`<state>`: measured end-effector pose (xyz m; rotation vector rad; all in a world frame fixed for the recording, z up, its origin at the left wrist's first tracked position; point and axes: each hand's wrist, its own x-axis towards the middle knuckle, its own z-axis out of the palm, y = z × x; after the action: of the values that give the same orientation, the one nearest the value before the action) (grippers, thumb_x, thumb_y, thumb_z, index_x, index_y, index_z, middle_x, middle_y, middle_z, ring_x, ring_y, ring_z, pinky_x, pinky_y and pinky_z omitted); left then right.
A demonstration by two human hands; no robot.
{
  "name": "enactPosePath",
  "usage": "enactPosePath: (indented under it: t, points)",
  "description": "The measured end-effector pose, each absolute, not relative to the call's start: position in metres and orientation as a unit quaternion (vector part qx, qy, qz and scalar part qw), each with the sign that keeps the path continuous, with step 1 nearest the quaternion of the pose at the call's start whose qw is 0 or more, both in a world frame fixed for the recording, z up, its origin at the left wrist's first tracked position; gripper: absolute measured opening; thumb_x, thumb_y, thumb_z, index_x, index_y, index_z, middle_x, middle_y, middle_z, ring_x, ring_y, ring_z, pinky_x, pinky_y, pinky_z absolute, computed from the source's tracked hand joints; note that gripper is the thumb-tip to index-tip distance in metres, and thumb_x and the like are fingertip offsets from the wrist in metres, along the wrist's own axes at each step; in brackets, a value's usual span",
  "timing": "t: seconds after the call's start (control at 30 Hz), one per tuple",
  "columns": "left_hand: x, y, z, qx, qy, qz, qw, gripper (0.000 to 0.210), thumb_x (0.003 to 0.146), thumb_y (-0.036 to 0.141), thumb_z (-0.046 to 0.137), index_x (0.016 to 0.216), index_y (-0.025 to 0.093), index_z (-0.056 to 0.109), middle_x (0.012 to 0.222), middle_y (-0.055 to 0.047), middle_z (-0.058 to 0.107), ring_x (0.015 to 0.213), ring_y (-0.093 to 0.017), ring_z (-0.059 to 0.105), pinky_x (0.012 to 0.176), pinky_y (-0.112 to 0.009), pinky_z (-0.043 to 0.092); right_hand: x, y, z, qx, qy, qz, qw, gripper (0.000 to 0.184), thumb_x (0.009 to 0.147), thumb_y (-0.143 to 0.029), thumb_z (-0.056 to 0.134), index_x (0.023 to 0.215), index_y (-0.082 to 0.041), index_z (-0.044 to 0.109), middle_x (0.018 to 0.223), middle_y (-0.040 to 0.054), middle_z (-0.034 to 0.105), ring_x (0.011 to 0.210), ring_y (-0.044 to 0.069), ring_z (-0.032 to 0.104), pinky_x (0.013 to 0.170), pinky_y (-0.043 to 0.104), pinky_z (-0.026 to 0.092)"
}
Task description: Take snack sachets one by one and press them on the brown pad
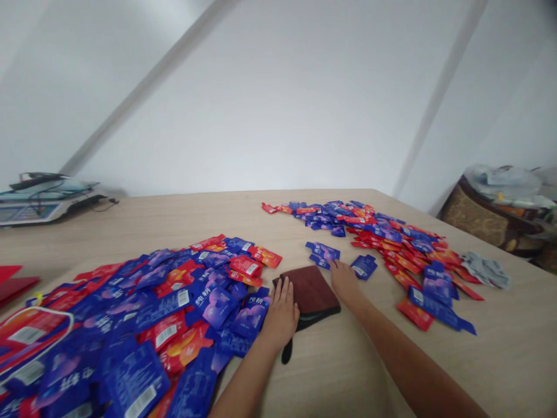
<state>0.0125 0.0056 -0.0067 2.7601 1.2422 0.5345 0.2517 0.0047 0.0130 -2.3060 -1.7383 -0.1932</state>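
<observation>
A flat dark brown leather-looking case (310, 288) with a black underside lies on the table in front of me. My left hand (281, 313) rests on its left edge, fingers stretched out and lying flat, beside a heap of packets. A short black strap end (286, 352) shows below that hand. Just past the right edge of the case, my right hand (345, 281) has its fingers drawn together at the edge of a small blue packet (319, 261); the fingertips are partly hidden. Another blue packet (322, 250) overlaps it, and a third blue packet (364, 266) lies right of the hand.
A large heap of blue and red packets (174, 302) covers the left side, with a white cord loop (69, 322) at its edge. More packets (391, 238) spread along the right, beside grey gloves (485, 269). A scale (35, 210) stands far left on the wooden table (195, 212).
</observation>
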Motion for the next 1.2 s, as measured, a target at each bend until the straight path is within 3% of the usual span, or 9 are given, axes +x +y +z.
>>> enactPosePath:
  t: [0.1, 0.3, 0.37, 0.47, 0.57, 0.73, 1.0, 1.1, 1.2]
  points:
    - [0.012, 0.006, -0.007, 0.896, 0.407, 0.173, 0.035, 0.054, 0.087, 0.023, 0.034, 0.138, 0.009, 0.030, 0.147, -0.014, 0.024, 0.136, -0.028, 0.015, 0.107, -0.052, 0.025, 0.263, 0.009, 0.021, -0.800, -0.580, -0.052, 0.142, 0.047, 0.085, -0.004, 0.030, 0.128, -0.011, 0.048, 0.114, 0.0171, 0.061, 0.105, 0.024, 0.058, 0.089, 0.036, 0.040]
    - [0.013, 0.005, -0.004, 0.895, 0.412, 0.165, 0.040, 0.054, 0.087, 0.022, 0.035, 0.138, 0.006, 0.030, 0.148, -0.015, 0.023, 0.136, -0.029, 0.014, 0.108, -0.049, 0.025, 0.236, 0.013, 0.042, -0.717, -0.570, 0.107, 0.388, 0.045, 0.088, -0.023, 0.033, 0.131, -0.018, 0.044, 0.113, 0.0084, 0.063, 0.102, 0.022, 0.058, 0.086, 0.035, 0.045]
    - [0.013, 0.005, -0.004, 0.894, 0.411, 0.170, 0.041, 0.054, 0.086, 0.021, 0.035, 0.138, 0.007, 0.029, 0.148, -0.015, 0.023, 0.136, -0.029, 0.013, 0.107, -0.050, 0.025, 0.213, 0.004, 0.037, -0.679, -0.618, 0.153, 0.365, 0.046, 0.086, -0.023, 0.036, 0.131, -0.019, 0.044, 0.114, 0.0072, 0.063, 0.103, 0.021, 0.057, 0.088, 0.036, 0.044]
    - [0.013, 0.005, -0.004, 0.898, 0.401, 0.178, 0.042, 0.056, 0.084, 0.019, 0.036, 0.139, 0.008, 0.028, 0.148, -0.015, 0.023, 0.137, -0.029, 0.013, 0.107, -0.051, 0.025, 0.180, -0.011, 0.026, -0.678, -0.676, 0.079, 0.279, 0.049, 0.086, -0.027, 0.041, 0.134, -0.017, 0.042, 0.126, 0.0117, 0.054, 0.117, 0.024, 0.047, 0.098, 0.040, 0.037]
    - [0.013, 0.006, -0.005, 0.900, 0.397, 0.175, 0.043, 0.057, 0.084, 0.019, 0.035, 0.139, 0.008, 0.028, 0.147, -0.015, 0.024, 0.137, -0.028, 0.013, 0.106, -0.051, 0.026, 0.158, -0.017, 0.020, -0.676, -0.707, 0.007, 0.208, 0.048, 0.090, -0.030, 0.035, 0.137, -0.020, 0.039, 0.140, 0.0103, 0.041, 0.129, 0.025, 0.034, 0.101, 0.042, 0.032]
    - [0.013, 0.006, -0.007, 0.898, 0.403, 0.170, 0.036, 0.055, 0.085, 0.020, 0.034, 0.138, 0.007, 0.029, 0.147, -0.015, 0.025, 0.137, -0.028, 0.014, 0.107, -0.050, 0.026, 0.150, -0.013, 0.014, -0.657, -0.736, -0.019, 0.163, 0.048, 0.092, -0.024, 0.027, 0.138, -0.017, 0.037, 0.146, 0.0093, 0.031, 0.135, 0.021, 0.023, 0.106, 0.041, 0.025]
    - [0.012, 0.005, -0.005, 0.898, 0.406, 0.167, 0.039, 0.052, 0.089, 0.024, 0.033, 0.138, 0.006, 0.029, 0.147, -0.016, 0.024, 0.136, -0.029, 0.017, 0.107, -0.050, 0.025, 0.193, -0.023, 0.005, -0.689, -0.709, -0.046, 0.145, 0.047, 0.092, -0.025, 0.027, 0.135, -0.013, 0.041, 0.144, 0.0116, 0.035, 0.135, 0.023, 0.024, 0.105, 0.041, 0.026]
    - [0.013, 0.004, -0.004, 0.896, 0.408, 0.166, 0.045, 0.052, 0.088, 0.024, 0.033, 0.137, 0.006, 0.030, 0.147, -0.016, 0.024, 0.136, -0.030, 0.018, 0.107, -0.050, 0.025, 0.212, -0.026, 0.003, -0.699, -0.696, -0.035, 0.160, 0.043, 0.092, -0.026, 0.031, 0.131, -0.018, 0.048, 0.142, 0.0110, 0.039, 0.131, 0.023, 0.032, 0.103, 0.040, 0.030]
    - [0.013, 0.004, -0.002, 0.896, 0.408, 0.167, 0.049, 0.052, 0.088, 0.023, 0.034, 0.137, 0.006, 0.030, 0.147, -0.017, 0.025, 0.136, -0.030, 0.018, 0.107, -0.051, 0.024, 0.226, -0.028, 0.007, -0.714, -0.667, -0.020, 0.212, 0.043, 0.086, -0.016, 0.037, 0.126, -0.020, 0.053, 0.133, 0.0109, 0.048, 0.123, 0.022, 0.042, 0.102, 0.039, 0.033]
